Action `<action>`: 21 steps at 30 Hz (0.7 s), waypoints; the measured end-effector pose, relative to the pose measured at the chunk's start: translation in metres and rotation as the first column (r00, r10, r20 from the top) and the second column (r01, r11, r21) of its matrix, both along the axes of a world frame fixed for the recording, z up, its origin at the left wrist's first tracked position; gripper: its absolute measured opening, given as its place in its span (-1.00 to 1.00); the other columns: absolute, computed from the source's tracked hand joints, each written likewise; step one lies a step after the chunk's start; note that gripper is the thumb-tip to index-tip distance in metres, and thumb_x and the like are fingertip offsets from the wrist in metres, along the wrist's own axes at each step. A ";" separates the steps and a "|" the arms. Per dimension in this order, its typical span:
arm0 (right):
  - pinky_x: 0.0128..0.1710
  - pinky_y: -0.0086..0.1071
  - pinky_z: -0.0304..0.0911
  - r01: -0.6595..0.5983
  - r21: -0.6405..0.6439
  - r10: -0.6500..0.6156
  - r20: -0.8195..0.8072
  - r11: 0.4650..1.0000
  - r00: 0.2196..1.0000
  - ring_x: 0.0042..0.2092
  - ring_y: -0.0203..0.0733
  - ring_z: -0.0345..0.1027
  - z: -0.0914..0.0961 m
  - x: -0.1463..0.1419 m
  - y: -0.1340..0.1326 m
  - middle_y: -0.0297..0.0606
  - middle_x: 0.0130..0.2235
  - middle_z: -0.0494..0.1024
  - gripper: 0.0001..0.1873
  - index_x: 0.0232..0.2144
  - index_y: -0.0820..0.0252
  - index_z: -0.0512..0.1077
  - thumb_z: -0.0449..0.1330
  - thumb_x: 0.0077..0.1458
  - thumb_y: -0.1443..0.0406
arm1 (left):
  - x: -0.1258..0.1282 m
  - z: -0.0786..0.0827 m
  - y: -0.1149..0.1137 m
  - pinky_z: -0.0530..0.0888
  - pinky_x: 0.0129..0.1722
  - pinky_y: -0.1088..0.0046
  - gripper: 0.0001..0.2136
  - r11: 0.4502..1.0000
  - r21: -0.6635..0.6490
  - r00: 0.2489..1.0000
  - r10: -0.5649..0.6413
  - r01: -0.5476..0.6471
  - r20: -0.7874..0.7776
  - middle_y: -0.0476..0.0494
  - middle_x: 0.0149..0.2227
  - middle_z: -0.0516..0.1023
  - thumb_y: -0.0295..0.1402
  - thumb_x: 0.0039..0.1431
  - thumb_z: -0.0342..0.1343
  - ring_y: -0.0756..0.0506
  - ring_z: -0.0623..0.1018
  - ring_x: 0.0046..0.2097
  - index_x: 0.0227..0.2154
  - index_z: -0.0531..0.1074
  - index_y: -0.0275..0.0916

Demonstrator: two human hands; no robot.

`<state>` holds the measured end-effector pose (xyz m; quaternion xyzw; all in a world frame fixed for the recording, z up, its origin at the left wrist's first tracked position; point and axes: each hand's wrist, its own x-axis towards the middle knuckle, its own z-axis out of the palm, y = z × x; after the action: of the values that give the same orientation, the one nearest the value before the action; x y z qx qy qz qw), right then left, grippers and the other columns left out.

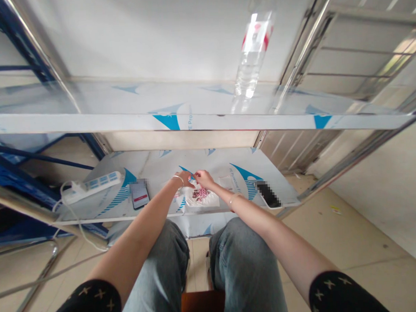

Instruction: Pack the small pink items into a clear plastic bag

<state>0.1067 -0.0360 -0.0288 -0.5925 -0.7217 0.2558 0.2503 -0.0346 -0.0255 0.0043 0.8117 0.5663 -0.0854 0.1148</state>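
Note:
My left hand (pixel 185 178) and my right hand (pixel 204 178) meet over the lower shelf (pixel 236 173), fingers pinched together around a small blue item (pixel 193 179) between them. Just below the hands lies a white sheet or bag (pixel 205 200) with a pile of small pink and red beads (pixel 200 193) on it. What exactly the fingers pinch is too small to name. A bracelet circles my left wrist.
A phone with a red-and-white screen (pixel 140 195) lies left of the hands, a dark phone (pixel 268 194) at the right edge. A white power strip (pixel 92 185) with cable sits far left. A clear water bottle (pixel 253 53) stands on the upper shelf. Blue racking at left.

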 end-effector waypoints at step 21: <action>-0.31 -0.50 0.16 -0.139 -0.337 0.281 0.422 0.931 0.862 -0.28 -0.17 0.38 -0.008 0.011 -0.018 -0.12 -0.37 0.58 -0.85 -0.60 0.24 0.46 0.38 -0.25 0.35 | -0.008 -0.014 0.009 0.41 -0.03 0.36 -0.43 1.000 0.012 1.000 -0.006 0.006 0.013 -0.15 -0.02 0.49 -0.02 -0.12 0.23 -0.20 0.47 -0.01 -0.04 0.41 -0.18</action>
<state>0.1178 -0.0543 -0.0371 -0.5838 -0.7747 0.2377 -0.0502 -0.0422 -0.0164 -0.0094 0.8146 0.5635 -0.0772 0.1132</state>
